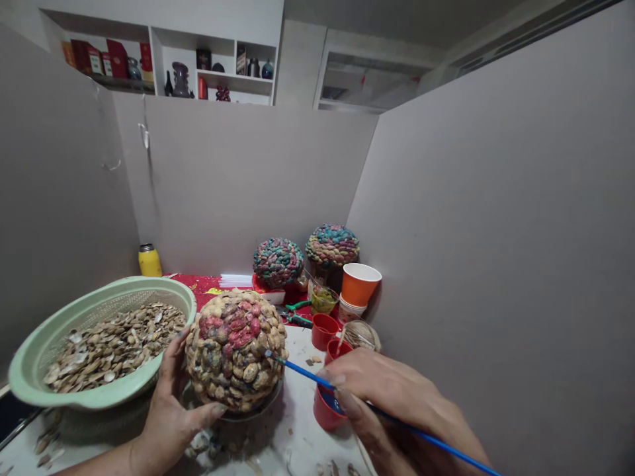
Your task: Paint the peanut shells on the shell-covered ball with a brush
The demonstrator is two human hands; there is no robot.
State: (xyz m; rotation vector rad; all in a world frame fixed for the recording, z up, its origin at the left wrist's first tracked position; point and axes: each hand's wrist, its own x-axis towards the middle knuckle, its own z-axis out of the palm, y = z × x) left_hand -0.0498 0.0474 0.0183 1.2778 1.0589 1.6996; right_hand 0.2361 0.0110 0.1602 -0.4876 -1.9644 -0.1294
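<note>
Right hand [397, 390]: thumb and fingers closed in a narrow pinch on the handle of a slim blue paintbrush [307, 375]. Brush slants up to the left; bristles at the right side of the shell-covered ball [235, 350]. Whether they press on it, cannot tell.

Left hand [166, 410]: thumb and fingers set wide, holding the ball at its left and lower-left side. Fingertips stained.

Ball: in front of the person, above the white tabletop [302, 456], a round rim partly visible beneath it. Surface mostly tan, with a pink-red patch on the upper part and dark bluish traces lower down.

Near the right hand: red cup of dark blue liquid [328, 420], partly covered by the fingers; two more red cups behind it; coil of twine [364, 336] just beside.

Left: pale green colander [30, 370] holding loose shells. Shell fragments scattered on the tabletop.

Farther back: green-handled pliers [300, 306], cup with yellow-green contents [323, 302], orange paper cup [360, 284] on stacked cups, two multicoloured balls [278, 262], yellow bottle [149, 263] near the partition [223, 178].
</note>
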